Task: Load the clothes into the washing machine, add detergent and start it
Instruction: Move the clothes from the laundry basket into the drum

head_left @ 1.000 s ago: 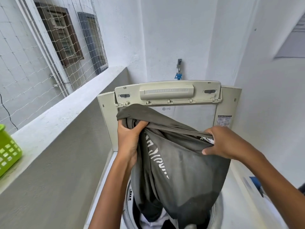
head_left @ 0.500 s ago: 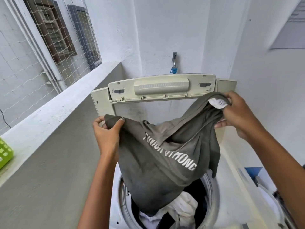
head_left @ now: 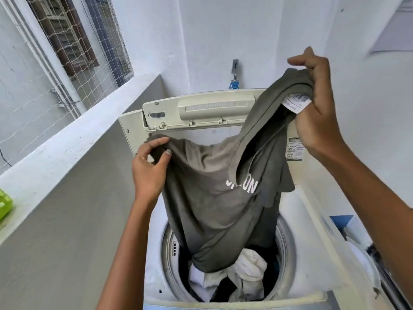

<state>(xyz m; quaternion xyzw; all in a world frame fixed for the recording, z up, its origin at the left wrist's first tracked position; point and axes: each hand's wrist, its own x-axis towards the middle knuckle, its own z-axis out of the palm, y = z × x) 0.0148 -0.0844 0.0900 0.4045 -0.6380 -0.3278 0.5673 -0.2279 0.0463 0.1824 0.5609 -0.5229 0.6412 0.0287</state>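
Raised lid (head_left: 201, 110) behind the shirt (head_left: 207, 193); tap (head_left: 234, 72) above.

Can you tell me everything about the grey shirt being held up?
The grey cotton-looking T-shirt with white letters hangs stretched above the white top-loading washing machine. The left hand pinches one edge low, and the right hand grips its collar and white label higher. Its bottom end dips into the drum, onto white clothes.

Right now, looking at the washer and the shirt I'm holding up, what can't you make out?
Head view only:
- Print on the grey shirt: folds hide most letters.
- Drum depth: shirt and white clothes cover it.
- Lid sticker: too small to read.
- Green basket: cut off by the left edge.
- Detergent: none visible.
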